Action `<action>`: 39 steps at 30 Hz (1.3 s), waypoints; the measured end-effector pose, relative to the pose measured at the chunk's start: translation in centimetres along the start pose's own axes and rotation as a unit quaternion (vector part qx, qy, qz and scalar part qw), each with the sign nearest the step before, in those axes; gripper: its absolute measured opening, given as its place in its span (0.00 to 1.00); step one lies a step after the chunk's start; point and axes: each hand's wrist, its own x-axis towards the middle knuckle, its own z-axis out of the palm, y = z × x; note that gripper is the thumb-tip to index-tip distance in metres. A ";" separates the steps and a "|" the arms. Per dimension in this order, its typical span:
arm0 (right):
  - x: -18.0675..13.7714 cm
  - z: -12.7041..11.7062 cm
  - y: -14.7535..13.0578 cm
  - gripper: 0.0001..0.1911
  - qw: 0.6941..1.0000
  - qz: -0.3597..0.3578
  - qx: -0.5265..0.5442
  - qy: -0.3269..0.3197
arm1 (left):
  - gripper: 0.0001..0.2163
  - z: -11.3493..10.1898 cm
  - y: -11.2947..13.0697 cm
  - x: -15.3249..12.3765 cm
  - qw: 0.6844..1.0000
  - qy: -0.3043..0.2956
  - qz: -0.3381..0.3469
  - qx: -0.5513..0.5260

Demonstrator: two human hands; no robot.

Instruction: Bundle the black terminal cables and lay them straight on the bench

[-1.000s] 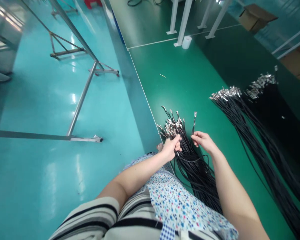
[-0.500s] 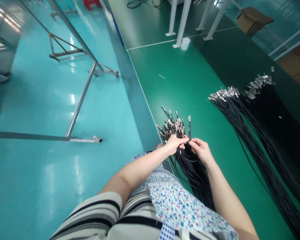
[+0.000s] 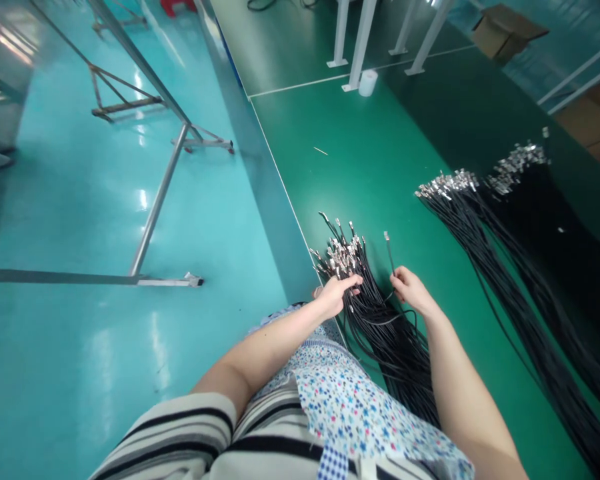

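A bundle of black cables point(image 3: 380, 313) with silvery metal connectors lies along the near edge of the green table. My left hand point(image 3: 336, 295) is closed around part of this bundle just below the connectors, its thumb stretched across the top; the fingers underneath are partly hidden. To the right of the bundle, my right hand point(image 3: 409, 289) pinches a single black cable point(image 3: 390, 252). That cable's connector end points up and away from me, while a loop of cable hangs below the fingers towards the bundle.
Two more cable bundles point(image 3: 500, 280) lie on the right of the green table point(image 3: 300, 120), connectors facing away. A white roll point(image 3: 367, 83) stands by metal posts point(image 3: 363, 40) at the back. Left of the table is a wheeled metal frame point(image 3: 160, 200); a cardboard box point(image 3: 505, 33) sits far right.
My right hand has moved right, drawing a single cable away from the bundle and from my left hand. The left hand has shifted slightly left and stays at the bundle.
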 end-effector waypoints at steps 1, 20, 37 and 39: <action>0.7 0.3 0.2 0.10 0.999 0.016 -0.022 -0.026 | 0.13 -0.1 -0.1 -0.2 0.999 -0.031 -0.002 -0.026; 3.2 4.6 -0.6 0.11 0.986 -0.052 -0.155 0.032 | 0.21 1.2 -1.0 -0.2 0.994 0.005 0.020 -0.109; -6.1 1.3 -5.2 0.14 0.964 -0.139 -0.089 -0.210 | 0.15 1.4 -0.8 -2.9 0.998 0.020 0.054 -0.008; -3.6 1.0 -3.2 0.16 0.984 -0.085 -0.042 -0.148 | 0.15 0.5 -0.4 -3.2 0.998 -0.056 0.008 -0.026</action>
